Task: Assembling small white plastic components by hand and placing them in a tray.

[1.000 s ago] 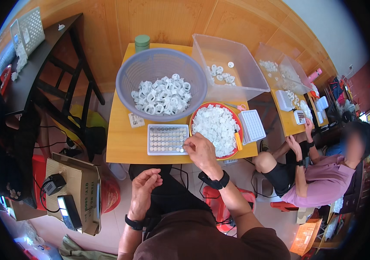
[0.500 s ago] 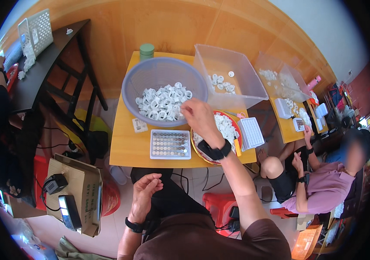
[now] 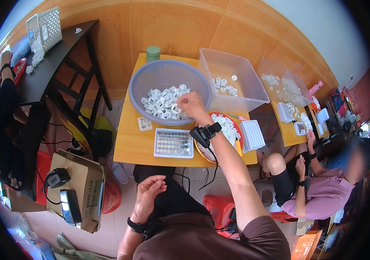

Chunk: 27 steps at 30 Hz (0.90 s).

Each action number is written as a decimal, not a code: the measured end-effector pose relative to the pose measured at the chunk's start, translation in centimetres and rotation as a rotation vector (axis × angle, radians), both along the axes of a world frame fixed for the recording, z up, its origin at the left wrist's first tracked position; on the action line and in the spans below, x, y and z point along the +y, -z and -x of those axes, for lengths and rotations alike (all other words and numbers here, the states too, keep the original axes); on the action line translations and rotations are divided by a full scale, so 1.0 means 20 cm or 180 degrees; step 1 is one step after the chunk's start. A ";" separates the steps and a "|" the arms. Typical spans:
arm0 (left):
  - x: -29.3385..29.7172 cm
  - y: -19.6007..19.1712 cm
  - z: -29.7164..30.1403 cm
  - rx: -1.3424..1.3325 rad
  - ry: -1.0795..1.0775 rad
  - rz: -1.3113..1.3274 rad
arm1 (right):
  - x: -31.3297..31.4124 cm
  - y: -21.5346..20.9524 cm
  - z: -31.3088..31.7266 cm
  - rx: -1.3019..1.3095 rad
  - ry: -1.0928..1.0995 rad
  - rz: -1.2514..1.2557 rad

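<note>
Two hands: both are showing in the head view, and they are working well apart.
Right hand (image 3: 190, 104): it is reaching forward to 12 o'clock, into the grey round basin (image 3: 170, 91). The fingers are curling narrow over the white ring parts (image 3: 163, 103); I cannot tell if one part is already pinched between them.
Left hand (image 3: 148, 196): it is resting low at 6 o'clock, above the lap, with the palm turning up and the fingers loosely half bent. It is holding nothing.
White ring parts: they are lying in a heap in the basin, mostly at the left of the right hand.
Small white tray (image 3: 173, 143): it is sitting on the yellow table (image 3: 129, 143), just at 6 o'clock from the basin, with rows of small round pieces inside.
Red plate (image 3: 228, 130): it is lying at 3 o'clock from the tray, under the right wrist, full of white parts.
Clear plastic box (image 3: 232, 82): it is standing at 3 o'clock from the basin, with few white parts at the bottom.
Green cup (image 3: 153, 53): it is standing at 12 o'clock from the basin, at the far table edge.
Another person (image 3: 319, 190): is sitting at the far right, hands near own knee.
</note>
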State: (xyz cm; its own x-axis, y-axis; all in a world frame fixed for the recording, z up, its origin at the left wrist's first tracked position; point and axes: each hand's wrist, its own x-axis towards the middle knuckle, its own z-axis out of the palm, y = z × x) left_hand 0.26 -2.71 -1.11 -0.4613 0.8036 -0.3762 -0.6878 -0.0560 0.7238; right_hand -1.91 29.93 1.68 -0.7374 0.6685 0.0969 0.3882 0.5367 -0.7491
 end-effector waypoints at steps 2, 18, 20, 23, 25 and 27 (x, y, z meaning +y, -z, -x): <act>0.00 0.00 0.00 0.0034 0.0020 0.0003 | -0.01 -0.05 -0.03 0.0269 0.0019 0.0242; 0.04 0.05 0.03 -0.0112 0.0579 -0.0395 | -0.91 -0.04 -0.63 0.0671 -0.0971 0.1124; 0.05 0.04 0.02 -0.0074 0.0587 -0.0385 | -0.89 0.01 -0.65 0.0744 -0.0943 0.1031; 0.05 0.03 0.03 -0.0261 0.0648 -0.0305 | -0.83 -0.01 -0.65 0.0615 -0.0155 0.1037; 0.04 0.03 0.03 -0.0318 0.0566 -0.0326 | -0.72 0.05 -0.63 0.0816 0.0185 0.0616; 0.05 0.03 0.03 -0.0374 0.0484 -0.0352 | -0.64 0.10 -0.62 0.0524 0.0687 0.0066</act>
